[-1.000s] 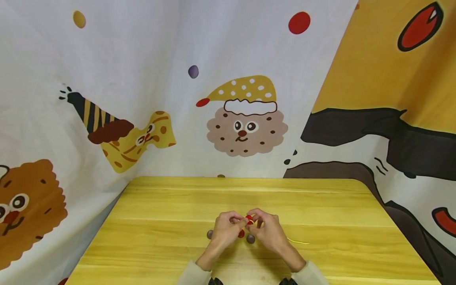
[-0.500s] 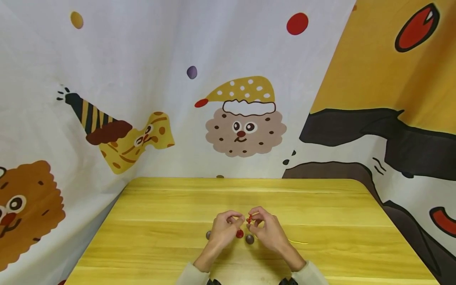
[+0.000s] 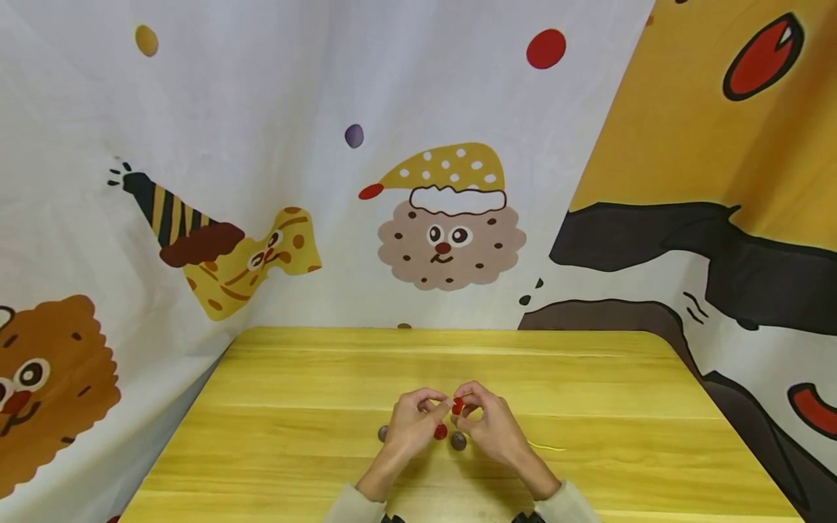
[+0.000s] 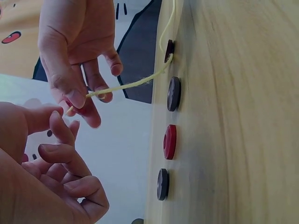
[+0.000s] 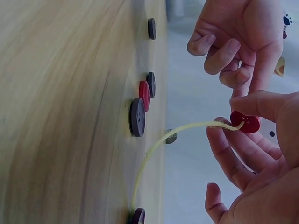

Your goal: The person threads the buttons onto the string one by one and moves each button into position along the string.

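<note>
My right hand [image 3: 472,408] pinches a small red button [image 3: 458,405] a little above the yellow wooden table [image 3: 294,385]. A yellow thread [image 5: 173,135] runs from that red button [image 5: 249,123] down to the tabletop, ending by a dark red button [image 5: 138,215]. My left hand [image 3: 437,405] hovers just left of the held button with curled fingers, its index tip close to the thread's free end [image 4: 71,109]; it holds nothing that I can see. On the table under the hands lie a red button [image 3: 441,432] and two dark buttons [image 3: 459,441] [image 3: 383,434].
The loose thread [image 3: 546,445] trails to the right on the table. Printed cartoon cloth [image 3: 451,218] hangs close behind and on both sides of the table. The table's edges drop off at left and right.
The hands touched at the red button, drew slightly apart, and now the left fingertips are close to it again. The buttons on the table have not moved.
</note>
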`<state>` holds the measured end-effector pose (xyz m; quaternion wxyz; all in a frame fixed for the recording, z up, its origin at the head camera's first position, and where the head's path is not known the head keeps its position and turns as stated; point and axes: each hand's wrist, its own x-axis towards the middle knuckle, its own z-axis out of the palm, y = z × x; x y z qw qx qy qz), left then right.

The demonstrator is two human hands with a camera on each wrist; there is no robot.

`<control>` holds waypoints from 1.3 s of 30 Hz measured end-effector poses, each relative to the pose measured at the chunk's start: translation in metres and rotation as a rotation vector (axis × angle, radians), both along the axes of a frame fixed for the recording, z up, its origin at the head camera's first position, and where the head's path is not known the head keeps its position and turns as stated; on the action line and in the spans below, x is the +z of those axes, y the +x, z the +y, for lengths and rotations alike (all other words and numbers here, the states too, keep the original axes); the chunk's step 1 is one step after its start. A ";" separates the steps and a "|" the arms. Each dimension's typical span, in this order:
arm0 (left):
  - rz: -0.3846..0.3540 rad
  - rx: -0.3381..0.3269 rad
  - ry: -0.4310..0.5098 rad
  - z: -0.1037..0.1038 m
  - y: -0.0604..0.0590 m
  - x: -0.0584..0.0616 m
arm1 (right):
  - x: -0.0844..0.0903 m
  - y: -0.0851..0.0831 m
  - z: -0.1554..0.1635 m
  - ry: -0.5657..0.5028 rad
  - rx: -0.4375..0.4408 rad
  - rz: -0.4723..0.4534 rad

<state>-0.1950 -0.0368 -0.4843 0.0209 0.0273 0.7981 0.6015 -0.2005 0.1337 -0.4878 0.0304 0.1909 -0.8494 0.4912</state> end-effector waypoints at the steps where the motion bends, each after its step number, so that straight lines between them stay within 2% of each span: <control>1: 0.005 0.000 0.000 0.000 0.000 0.000 | 0.000 0.000 0.000 0.001 0.000 0.002; 9: 0.018 0.015 0.002 0.002 0.001 -0.001 | -0.001 0.001 0.000 0.018 -0.003 0.018; 23: 0.038 0.003 -0.006 0.002 0.000 -0.002 | -0.001 0.000 -0.001 0.032 -0.008 0.029; 29: 0.053 0.005 0.003 0.002 -0.001 0.004 | 0.000 -0.001 0.002 0.018 -0.006 0.016; 39: 0.044 0.011 0.061 0.000 -0.001 0.016 | 0.000 -0.006 0.015 0.025 -0.082 -0.020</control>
